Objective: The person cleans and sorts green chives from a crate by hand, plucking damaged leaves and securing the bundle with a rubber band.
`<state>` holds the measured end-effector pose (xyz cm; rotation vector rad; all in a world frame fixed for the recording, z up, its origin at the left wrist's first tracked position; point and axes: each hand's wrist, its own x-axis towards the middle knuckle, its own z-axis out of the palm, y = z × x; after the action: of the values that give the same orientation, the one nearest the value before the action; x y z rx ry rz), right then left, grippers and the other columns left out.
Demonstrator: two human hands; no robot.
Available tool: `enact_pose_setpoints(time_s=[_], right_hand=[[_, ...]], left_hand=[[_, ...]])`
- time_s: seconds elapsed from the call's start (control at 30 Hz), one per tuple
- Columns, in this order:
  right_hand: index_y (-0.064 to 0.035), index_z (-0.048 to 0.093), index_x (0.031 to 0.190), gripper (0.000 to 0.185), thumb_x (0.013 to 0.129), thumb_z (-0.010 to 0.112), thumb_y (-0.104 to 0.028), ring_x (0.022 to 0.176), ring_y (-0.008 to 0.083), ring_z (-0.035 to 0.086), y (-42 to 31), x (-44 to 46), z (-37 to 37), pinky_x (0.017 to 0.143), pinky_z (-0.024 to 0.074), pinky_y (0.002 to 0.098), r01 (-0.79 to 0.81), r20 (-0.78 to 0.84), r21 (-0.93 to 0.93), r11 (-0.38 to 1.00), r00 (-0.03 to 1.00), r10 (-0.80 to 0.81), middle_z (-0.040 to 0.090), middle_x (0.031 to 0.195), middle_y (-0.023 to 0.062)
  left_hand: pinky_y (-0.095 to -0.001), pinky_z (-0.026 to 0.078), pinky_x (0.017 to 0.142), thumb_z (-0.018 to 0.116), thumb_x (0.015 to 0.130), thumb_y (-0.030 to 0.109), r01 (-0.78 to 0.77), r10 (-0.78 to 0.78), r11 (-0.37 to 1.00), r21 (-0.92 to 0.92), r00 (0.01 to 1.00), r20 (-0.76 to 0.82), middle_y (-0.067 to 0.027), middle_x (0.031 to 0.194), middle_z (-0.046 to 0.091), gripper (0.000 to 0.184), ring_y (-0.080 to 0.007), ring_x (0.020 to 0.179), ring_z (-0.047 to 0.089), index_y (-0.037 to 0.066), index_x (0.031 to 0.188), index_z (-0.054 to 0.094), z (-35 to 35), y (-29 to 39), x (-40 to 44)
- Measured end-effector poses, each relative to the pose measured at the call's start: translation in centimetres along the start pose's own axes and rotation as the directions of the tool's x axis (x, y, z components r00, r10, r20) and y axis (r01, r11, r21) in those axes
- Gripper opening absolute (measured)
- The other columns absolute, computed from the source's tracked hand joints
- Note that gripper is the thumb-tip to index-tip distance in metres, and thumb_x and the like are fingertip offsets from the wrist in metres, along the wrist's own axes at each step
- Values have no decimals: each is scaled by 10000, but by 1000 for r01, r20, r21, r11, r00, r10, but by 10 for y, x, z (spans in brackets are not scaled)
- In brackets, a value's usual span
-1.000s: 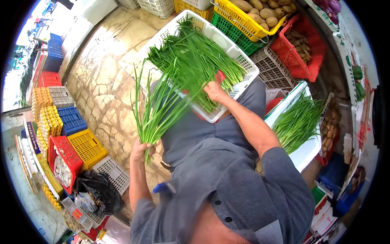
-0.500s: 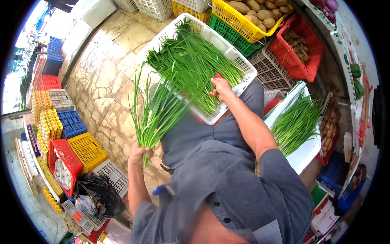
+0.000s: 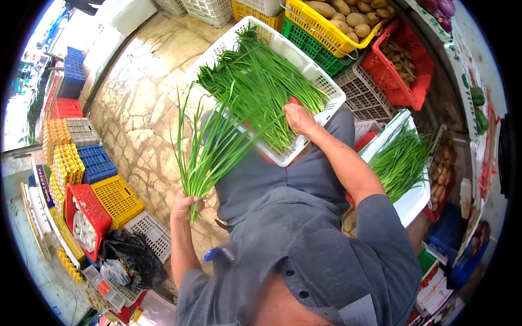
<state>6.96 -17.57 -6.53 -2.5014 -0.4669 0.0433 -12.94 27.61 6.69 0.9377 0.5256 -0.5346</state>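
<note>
My left hand [image 3: 186, 205], low at the left beside my knee, is closed around the pale ends of a loose bunch of garlic chives [image 3: 209, 157]. Their long green leaves fan up and across the near edge of a white crate [image 3: 326, 108]. That crate lies over my lap, filled with more garlic chives [image 3: 261, 70]. At its right side my right hand [image 3: 299, 118] rests against the chives' cut ends, fingers curled in; whatever they hold is hidden. A small red piece [image 3: 294, 101] shows just above its knuckles.
On my right, a white box [image 3: 410, 209] holds another heap of chives [image 3: 399, 163]. A yellow basket of potatoes [image 3: 356, 20] and a red basket of ginger-like roots [image 3: 418, 89] stand beyond. Egg trays [image 3: 68, 168], coloured crates and a black bag [image 3: 133, 258] line the left.
My right hand has turned and its fingers have curled in more at the chives' ends, with the elbow moved slightly outward. The left hand's bunch has barely shifted.
</note>
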Motion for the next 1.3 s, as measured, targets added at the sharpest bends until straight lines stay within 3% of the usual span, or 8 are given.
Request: enact_pose_setpoints(time_s=[0.47,0.63,0.73,0.8,0.87,0.97,1.1,1.3], right_hand=[[-1,638,969,159,947,562,-138,857,423,619,19,-14,-122,758,498,479,180,45,45,983,982,-182,641,902,220],[-1,666,962,219,987,584,-203,766,255,621,40,-40,-181,735,506,376,-251,-236,238,938,922,306,651,824,122],[5,657,949,252,1002,597,-234,719,120,531,72,-63,-206,700,487,298,-339,-445,360,869,756,480,582,745,41],[12,657,959,275,1002,591,-251,737,183,582,108,-81,-204,738,498,347,-411,-521,475,778,582,625,637,795,82],[-34,672,1231,510,920,663,-438,1075,387,652,184,-110,-173,947,494,434,-685,-424,90,723,630,650,692,1155,231],[-40,634,1291,518,931,636,-412,1116,383,644,175,-120,-154,959,496,446,-745,-505,-296,597,653,564,682,1181,236],[-31,688,1111,331,976,577,-311,966,378,681,145,-93,-174,860,519,458,-689,-519,-125,714,659,545,717,1066,173],[-28,692,1112,209,953,615,-140,960,327,680,7,-5,-144,850,528,398,-192,-387,248,949,879,279,697,1084,170]], left_hand=[[-274,431,437,759,728,10,60,-68,993,99,994,83,-85,804,644,367,-160,504,540,3,1076,644,18,6,14],[-284,439,436,763,718,-2,77,-83,987,141,996,39,-87,794,645,357,-165,509,555,2,1058,654,10,9,6],[-290,454,447,766,715,-8,105,-112,981,165,993,36,-90,810,658,354,-167,528,577,-1,1054,663,9,8,5],[-292,467,457,769,713,-10,116,-125,979,170,991,40,-91,819,665,356,-169,539,591,-4,1054,668,11,7,4],[-294,491,482,767,707,-10,129,-142,974,184,988,59,-93,831,675,364,-170,548,604,-9,1057,671,12,7,2],[-293,508,494,763,700,-10,108,-125,965,238,991,53,-103,854,690,351,-173,563,624,-12,1041,678,22,14,-1],[-285,513,490,764,694,-11,135,-151,958,252,988,44,-107,860,694,361,-175,574,633,-17,1046,683,15,14,-2],[-283,511,485,763,691,-9,124,-137,953,277,990,29,-92,843,689,393,-171,589,630,-18,1076,685,27,19,-5]])
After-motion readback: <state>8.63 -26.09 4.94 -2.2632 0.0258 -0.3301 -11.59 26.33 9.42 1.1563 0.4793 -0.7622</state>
